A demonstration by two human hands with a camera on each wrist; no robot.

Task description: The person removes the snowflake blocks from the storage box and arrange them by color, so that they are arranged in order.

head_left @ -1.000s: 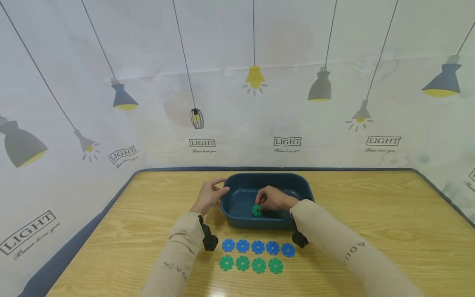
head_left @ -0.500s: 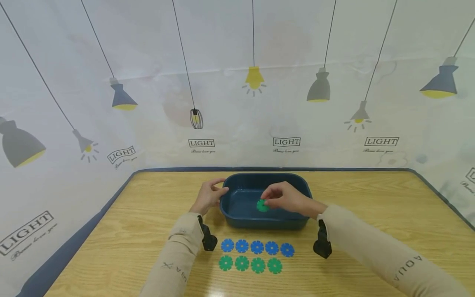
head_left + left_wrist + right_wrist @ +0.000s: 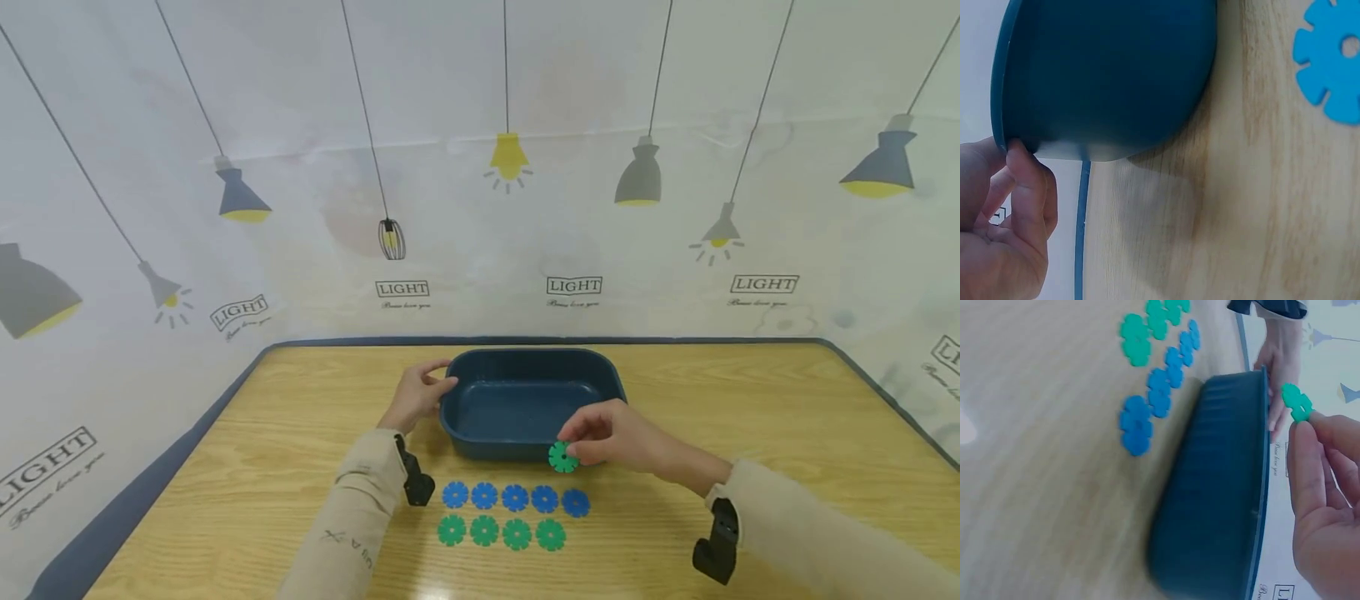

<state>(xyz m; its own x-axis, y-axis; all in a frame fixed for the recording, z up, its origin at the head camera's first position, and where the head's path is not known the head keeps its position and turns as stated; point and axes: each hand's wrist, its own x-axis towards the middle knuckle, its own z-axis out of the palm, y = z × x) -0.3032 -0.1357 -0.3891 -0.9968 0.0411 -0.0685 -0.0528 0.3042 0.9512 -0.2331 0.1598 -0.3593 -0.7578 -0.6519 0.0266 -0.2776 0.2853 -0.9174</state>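
My right hand [image 3: 618, 437] pinches a green notched disc [image 3: 562, 457] between thumb and fingers, over the near right side of the dark blue basin [image 3: 495, 448]. The right wrist view shows the same green disc [image 3: 1297, 402] at the fingertips, above the basin's rim. At the basin's left end my left hand [image 3: 416, 396] grips the rim; in the left wrist view its thumb and fingers [image 3: 1027, 181] pinch the basin wall. Nearer to me lie a row of several blue notched discs [image 3: 514, 497] and, below it, a row of several green ones [image 3: 517, 534].
All of this stands on a wood-grain table [image 3: 315, 367] with a dark blue edge at the back. Behind it hangs a pale wall covering [image 3: 450, 208] printed with lamps. Black wrist-camera mounts [image 3: 716, 542] sit by both sleeves.
My right hand has lifted the green disc out of the basin and brought it right and toward me, over the near rim. The left hand keeps its grip on the basin.
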